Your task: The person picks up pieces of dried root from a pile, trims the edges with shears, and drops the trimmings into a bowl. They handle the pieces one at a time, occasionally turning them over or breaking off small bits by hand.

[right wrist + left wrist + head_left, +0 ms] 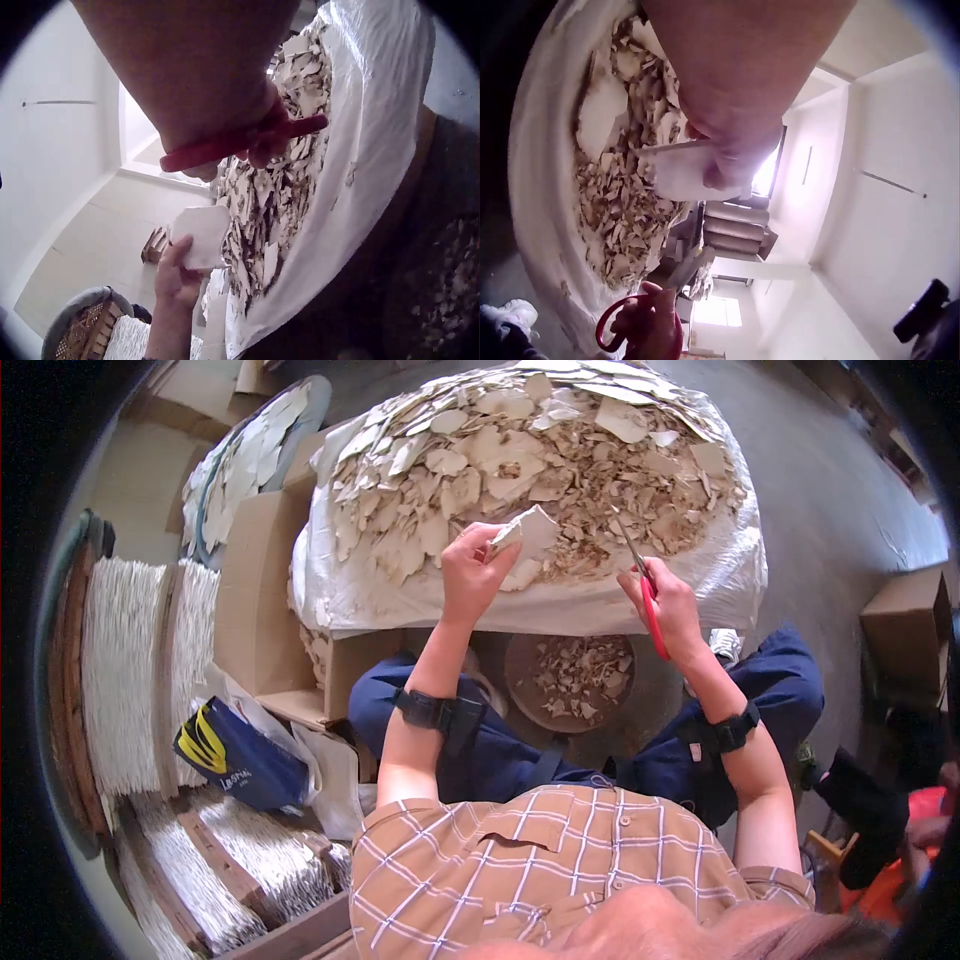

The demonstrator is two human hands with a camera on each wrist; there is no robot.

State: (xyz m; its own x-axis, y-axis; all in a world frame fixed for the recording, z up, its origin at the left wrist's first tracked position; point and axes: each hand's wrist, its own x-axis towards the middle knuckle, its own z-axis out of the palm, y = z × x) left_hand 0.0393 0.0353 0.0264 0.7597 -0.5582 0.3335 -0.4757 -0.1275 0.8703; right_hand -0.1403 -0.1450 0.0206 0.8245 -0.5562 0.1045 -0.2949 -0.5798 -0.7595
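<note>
Seemingly midway, the left hand (472, 572) tightly pinches one pale piece (537, 528); the right hand (677, 608) grips scissors (651, 622) beside heaped fragments (385, 495).

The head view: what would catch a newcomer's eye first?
Probably the big heap of pale, broken flat pieces spread over the white sheet before the person. Next come the red-handled scissors in the right hand, above the sheet's near edge. The blue bag with yellow marking stands out at lower left.
</note>
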